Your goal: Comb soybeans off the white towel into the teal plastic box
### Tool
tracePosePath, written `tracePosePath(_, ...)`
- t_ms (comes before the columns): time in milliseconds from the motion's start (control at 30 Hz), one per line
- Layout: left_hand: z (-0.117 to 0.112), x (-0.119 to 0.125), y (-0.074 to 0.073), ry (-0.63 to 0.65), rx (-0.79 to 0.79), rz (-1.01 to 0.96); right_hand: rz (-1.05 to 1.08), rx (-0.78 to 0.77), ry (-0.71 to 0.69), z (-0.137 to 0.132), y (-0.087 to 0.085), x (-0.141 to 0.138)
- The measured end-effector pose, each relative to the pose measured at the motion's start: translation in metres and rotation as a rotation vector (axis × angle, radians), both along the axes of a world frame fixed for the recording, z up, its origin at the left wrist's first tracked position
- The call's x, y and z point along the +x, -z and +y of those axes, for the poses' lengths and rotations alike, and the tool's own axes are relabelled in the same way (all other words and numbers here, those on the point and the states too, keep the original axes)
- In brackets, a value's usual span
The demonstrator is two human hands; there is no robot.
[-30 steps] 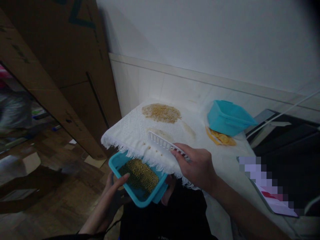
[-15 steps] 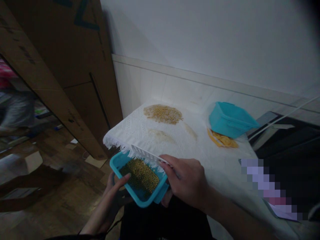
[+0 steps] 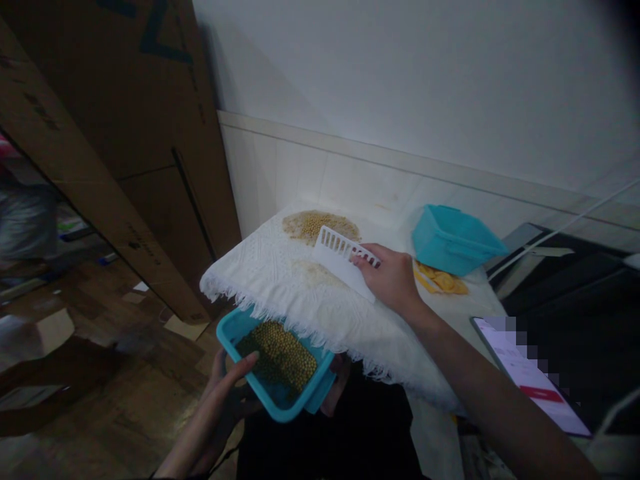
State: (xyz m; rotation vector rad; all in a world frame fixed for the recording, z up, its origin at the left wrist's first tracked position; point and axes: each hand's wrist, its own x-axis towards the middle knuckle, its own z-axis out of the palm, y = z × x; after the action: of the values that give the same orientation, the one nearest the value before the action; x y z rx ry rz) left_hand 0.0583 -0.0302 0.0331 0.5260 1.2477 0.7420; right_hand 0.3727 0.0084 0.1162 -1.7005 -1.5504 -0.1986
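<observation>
My left hand (image 3: 220,393) grips a teal plastic basket (image 3: 235,330) full of yellow-green beans (image 3: 280,357), holding it just below the fringed front edge of a white cloth (image 3: 280,280) on the table. My right hand (image 3: 393,280) is closed on a white slotted plastic panel (image 3: 340,257), held tilted over the cloth next to a pile of beans (image 3: 313,225) at the far side. A thin smear of bean dust (image 3: 313,270) lies under the panel.
A second teal basket (image 3: 453,240) stands at the back right over yellow pieces (image 3: 440,280). A large cardboard box (image 3: 115,133) leans at left. A phone or tablet (image 3: 530,377) lies at right by a dark surface. Wooden floor lies below left.
My right hand swept the white panel to the cloth's front edge above the basket, then carried it back up to the far bean pile. The left hand kept the basket in place.
</observation>
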Motion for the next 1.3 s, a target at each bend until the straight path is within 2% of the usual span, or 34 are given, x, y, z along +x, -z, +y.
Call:
tracePosePath(533,-0.002,0.000,0.000,-0.004,0.029,0.009,0.027,0.014,-0.085,0.001,0.000,-0.027)
tracePosePath(767,-0.002,0.000,-0.005,-0.011,0.004,-0.031,0.024,0.033,-0.124,0.003,-0.002,-0.031)
tracePosePath(1067,-0.002,-0.001,0.000,-0.007,0.018,-0.021,-0.009,0.038,-0.186,0.005,0.000,-0.042)
tracePosePath(1300,-0.003,-0.001,-0.002,-0.017,0.027,-0.032,-0.006,0.058,-0.212,0.000,-0.001,-0.047)
